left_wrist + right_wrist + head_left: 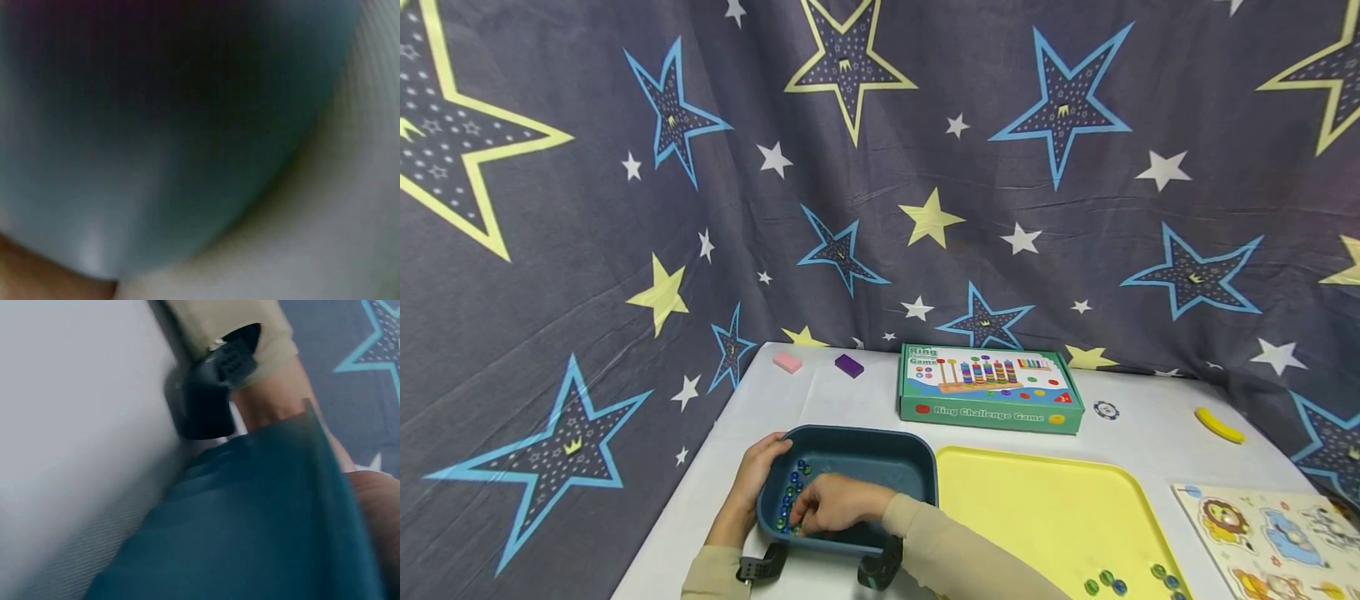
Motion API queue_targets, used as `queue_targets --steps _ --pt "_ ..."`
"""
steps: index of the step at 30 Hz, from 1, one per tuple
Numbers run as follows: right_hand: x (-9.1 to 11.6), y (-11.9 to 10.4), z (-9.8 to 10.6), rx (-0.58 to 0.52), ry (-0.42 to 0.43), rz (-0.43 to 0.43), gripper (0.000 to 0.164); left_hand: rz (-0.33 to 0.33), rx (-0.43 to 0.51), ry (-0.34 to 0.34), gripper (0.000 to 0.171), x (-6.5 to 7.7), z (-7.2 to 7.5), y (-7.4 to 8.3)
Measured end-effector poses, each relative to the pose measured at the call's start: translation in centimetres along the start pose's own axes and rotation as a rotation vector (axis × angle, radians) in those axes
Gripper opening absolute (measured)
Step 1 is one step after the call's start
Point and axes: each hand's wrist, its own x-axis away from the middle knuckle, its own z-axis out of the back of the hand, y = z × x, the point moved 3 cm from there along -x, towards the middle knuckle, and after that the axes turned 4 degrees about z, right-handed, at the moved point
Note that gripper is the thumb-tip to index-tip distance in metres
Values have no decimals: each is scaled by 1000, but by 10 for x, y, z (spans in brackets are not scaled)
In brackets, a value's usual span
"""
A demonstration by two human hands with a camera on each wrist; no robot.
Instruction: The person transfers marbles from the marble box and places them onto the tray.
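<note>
A dark teal rectangular bin (880, 437) stands in front of me, with several blue and green glass marbles (794, 477) gathered along its left side. My left hand (752, 479) holds the bin at its left wall, fingertips at the rim. Reaching in over the near wall, my right hand (838, 502) has its fingers bent down among the marbles; I cannot tell whether a marble is between them. The bin's wall (156, 187) fills most of the left wrist view, blurred. In the right wrist view the outer wall (250, 519) hides the right fingers.
Right of the bin lies a yellow tray (1030, 500) with several marbles (1107, 577) near its front. Behind stand a green game box (988, 412), a purple block (849, 366) and a pink block (787, 362). Further right are a poker chip (1106, 410), a yellow curved piece (1219, 425) and an animal puzzle (1262, 533).
</note>
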Motion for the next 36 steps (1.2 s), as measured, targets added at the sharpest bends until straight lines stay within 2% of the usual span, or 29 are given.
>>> queue_targets --steps 5,11,14,20,24,30,36 --pt "-2 1 -4 141 7 29 11 -2 -7 -5 29 0 0 0" --pt "-2 -1 -4 218 -16 47 9 -9 -8 -10 31 1 0 1" --pt "-2 -3 -3 227 -41 58 10 -8 2 -6 29 1 0 1" --pt "4 -7 3 123 -40 74 10 -2 1 2 28 0 -1 1" --pt "16 -11 15 89 38 115 8 14 0 3 27 0 -2 0" --pt "49 -12 40 69 224 179 9 -6 -25 -4 29 1 -3 1" --pt "87 1 62 21 421 162 11 -18 -30 -10 29 0 -1 -1"
